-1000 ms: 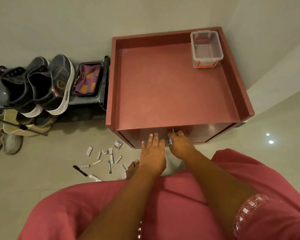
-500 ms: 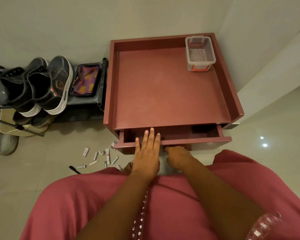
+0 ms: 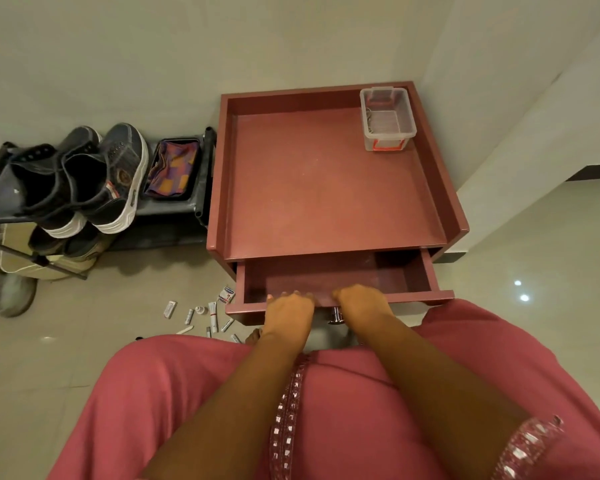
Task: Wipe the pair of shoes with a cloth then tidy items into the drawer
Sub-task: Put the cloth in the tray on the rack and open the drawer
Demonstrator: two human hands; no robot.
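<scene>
The dark red cabinet's drawer (image 3: 409, 296) stands pulled out, its inside bare. My left hand (image 3: 288, 311) and my right hand (image 3: 362, 304) both grip the drawer's front edge, fingers curled over it. A metal knob (image 3: 336, 316) shows between them, below the front. Several small tubes and packets (image 3: 208, 315) lie scattered on the floor at the drawer's left. The pair of dark grey shoes (image 3: 90, 178) with white soles stands on a black rack (image 3: 0, 188) at the left. A purple and orange cloth (image 3: 174, 169) lies in a black tray next to the shoes.
A clear plastic box (image 3: 388, 121) with a red handle sits at the back right of the cabinet's rimmed top (image 3: 326, 181). More shoes sit under the rack. White walls close in behind and at the right. My pink clothing fills the bottom of the view.
The drawer has slid out from shut to well open. My left hand went from flat on the front to curled over the edge, and my right hand left the knob for the edge.
</scene>
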